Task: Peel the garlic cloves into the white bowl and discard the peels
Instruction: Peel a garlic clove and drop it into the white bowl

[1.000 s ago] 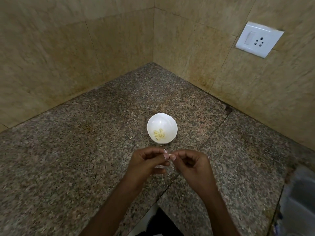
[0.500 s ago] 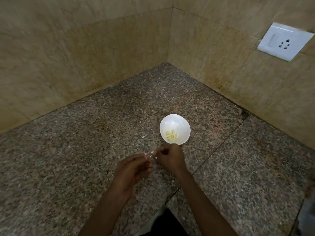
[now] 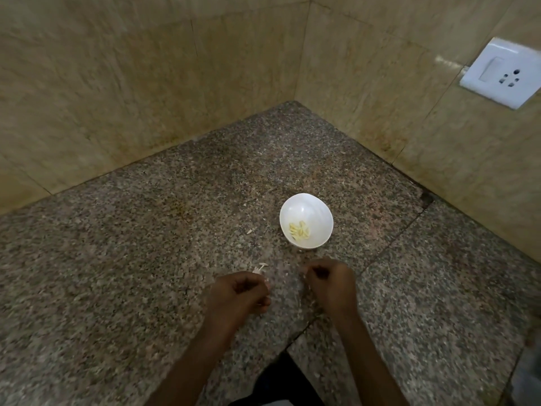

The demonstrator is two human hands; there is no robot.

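The white bowl [image 3: 306, 206] stands on the granite counter [image 3: 146, 259] with several peeled yellowish garlic cloves [image 3: 299, 230] in its bottom. My left hand [image 3: 238, 291] is curled shut below and left of the bowl, and a small pale bit that looks like a garlic clove shows at its fingertips. My right hand [image 3: 329, 281] is a closed fist just below the bowl, and I see nothing clearly held in it. A pale garlic peel [image 3: 260, 268] lies just above my left hand. The two hands are apart.
Another small peel scrap [image 3: 250, 230] lies left of the bowl. Beige tiled walls meet in a corner [image 3: 295, 98] behind the counter. A white wall socket [image 3: 502, 73] sits at the upper right. The counter's front edge [image 3: 281, 356] is near my forearms.
My hands, pinched together at first, have drawn back and apart. A pale peel now lies where they met. The view has shifted slightly.
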